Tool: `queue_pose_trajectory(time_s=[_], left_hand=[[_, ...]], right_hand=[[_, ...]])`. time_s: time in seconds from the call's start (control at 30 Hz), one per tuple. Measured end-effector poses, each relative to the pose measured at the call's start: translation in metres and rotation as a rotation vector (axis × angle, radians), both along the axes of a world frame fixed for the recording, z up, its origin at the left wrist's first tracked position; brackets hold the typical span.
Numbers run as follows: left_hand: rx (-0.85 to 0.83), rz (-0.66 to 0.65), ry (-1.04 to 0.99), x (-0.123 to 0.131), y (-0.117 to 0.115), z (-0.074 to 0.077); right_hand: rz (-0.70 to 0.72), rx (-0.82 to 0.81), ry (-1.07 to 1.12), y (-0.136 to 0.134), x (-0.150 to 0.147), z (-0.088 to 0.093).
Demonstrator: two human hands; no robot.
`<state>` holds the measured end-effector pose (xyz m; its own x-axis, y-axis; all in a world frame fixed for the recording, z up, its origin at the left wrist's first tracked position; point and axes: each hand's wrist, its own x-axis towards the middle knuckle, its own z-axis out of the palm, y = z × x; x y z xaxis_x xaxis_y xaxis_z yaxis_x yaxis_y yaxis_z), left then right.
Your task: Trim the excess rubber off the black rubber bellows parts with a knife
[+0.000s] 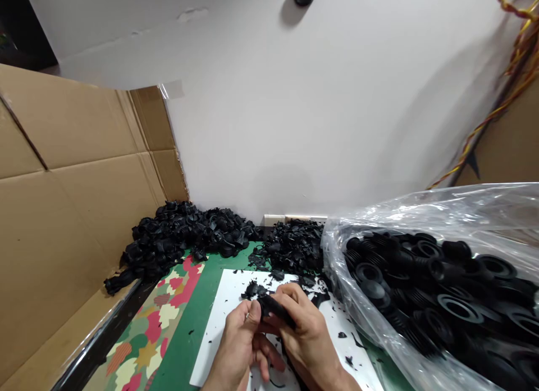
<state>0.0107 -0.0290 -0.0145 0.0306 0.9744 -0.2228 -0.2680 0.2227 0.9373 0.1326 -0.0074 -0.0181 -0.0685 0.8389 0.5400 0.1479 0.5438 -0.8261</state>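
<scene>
Both hands meet over a white board [210, 346] strewn with black scraps. My left hand [242, 337] pinches the left end of a black rubber piece [275, 309] between thumb and fingers. Wrapped round the right side of the same piece is my right hand [305, 332], its fingers curled over it. Part of the piece is hidden by the fingers. Small black scraps [254, 289] lie just beyond the fingertips.
At right, a clear plastic bag [337, 267] holds many black ribbed rubber parts [458, 308]. A pile of black parts [189, 233] stands at back left beside a cardboard wall [84, 211]. Black trimmings [295, 248] are heaped near the white wall [295, 110].
</scene>
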Motion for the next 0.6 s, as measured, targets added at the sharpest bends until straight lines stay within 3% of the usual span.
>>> queue_pose_trajectory(time_s=[0.1,0.2,0.4,0.6], left_hand=[[0.074,0.060,0.319,-0.0022,0.0000,-0.0015],[0.256,0.214,0.540,-0.0039,0.0002,-0.0018],[0.397,0.111,0.603,-0.0033,-0.0021,0.0003],[0.474,0.095,0.732,-0.0016,-0.0044,-0.0001]], right_hand=[[-0.101,-0.107,0.053,0.0040,0.0036,-0.0006],[-0.059,-0.249,0.086,0.0066,0.0074,-0.0001],[0.035,-0.246,-0.013,0.0029,0.0035,-0.0004],[-0.060,-0.130,-0.177,0.0018,-0.0021,0.0000]])
